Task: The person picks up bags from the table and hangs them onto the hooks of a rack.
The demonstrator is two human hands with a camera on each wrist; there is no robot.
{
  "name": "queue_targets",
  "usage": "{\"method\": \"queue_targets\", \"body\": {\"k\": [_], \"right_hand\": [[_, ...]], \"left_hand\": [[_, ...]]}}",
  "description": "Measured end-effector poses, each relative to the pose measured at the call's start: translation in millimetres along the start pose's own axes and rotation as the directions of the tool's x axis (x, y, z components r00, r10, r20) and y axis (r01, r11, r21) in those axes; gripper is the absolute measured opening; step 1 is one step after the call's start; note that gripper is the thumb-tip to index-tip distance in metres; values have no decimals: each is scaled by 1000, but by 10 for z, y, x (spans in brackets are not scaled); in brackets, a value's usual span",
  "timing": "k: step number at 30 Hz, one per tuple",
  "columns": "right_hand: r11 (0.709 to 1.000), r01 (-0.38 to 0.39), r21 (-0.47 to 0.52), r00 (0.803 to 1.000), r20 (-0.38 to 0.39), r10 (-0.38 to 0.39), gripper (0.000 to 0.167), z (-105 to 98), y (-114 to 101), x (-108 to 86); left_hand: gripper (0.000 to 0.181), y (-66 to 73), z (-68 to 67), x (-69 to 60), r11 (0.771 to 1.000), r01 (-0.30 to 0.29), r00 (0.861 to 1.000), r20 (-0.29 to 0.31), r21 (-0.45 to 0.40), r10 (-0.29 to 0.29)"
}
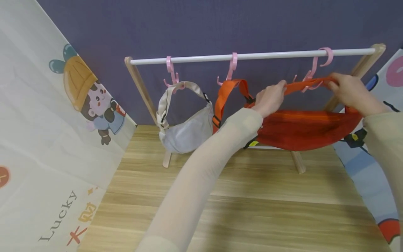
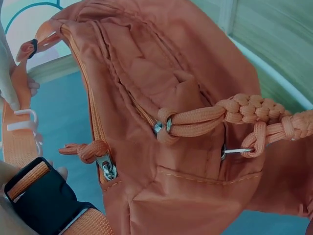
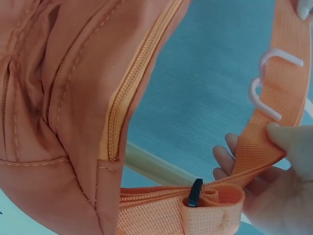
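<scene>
A red-orange sling bag (image 1: 302,131) hangs at the right of the rack, its orange strap (image 1: 303,85) running across the prongs of a pink hook (image 1: 311,71). My left hand (image 1: 270,98) grips the strap to the left of that hook, beside a black buckle (image 2: 41,200) in the left wrist view. To the right of the hook, my right hand (image 1: 349,91) pinches the strap between thumb and fingers. The right wrist view shows the hook's white-looking prongs (image 3: 264,83) in front of the strap. Zippers and a braided cord pull (image 2: 254,108) show on the bag.
A wood-ended rack with a white bar (image 1: 277,55) stands on the wood-grain table (image 1: 283,217). A pale grey bag (image 1: 189,133) hangs from the left pink hook (image 1: 171,70). On the middle pink hook (image 1: 232,66) is another orange strap (image 1: 223,98); my left arm hides what lies below.
</scene>
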State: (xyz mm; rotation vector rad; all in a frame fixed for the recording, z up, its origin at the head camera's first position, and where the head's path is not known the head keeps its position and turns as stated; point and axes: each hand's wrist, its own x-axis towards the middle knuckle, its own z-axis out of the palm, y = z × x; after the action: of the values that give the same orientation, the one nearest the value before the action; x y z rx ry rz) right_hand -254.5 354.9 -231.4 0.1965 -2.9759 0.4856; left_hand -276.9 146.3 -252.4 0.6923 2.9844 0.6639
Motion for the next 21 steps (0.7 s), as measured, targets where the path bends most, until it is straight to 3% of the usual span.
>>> {"method": "queue_targets", "body": {"k": [10,21], "right_hand": [[999,32,14,999,-39,-31,29,51,21,-8],[999,6,48,999,-38,-4,31,129,8,-30]], "left_hand": [[26,-12,32,-23,1000,-25,1000,0,2,25],[30,-76,71,-34,999,-43,999,3,-10,43]]}}
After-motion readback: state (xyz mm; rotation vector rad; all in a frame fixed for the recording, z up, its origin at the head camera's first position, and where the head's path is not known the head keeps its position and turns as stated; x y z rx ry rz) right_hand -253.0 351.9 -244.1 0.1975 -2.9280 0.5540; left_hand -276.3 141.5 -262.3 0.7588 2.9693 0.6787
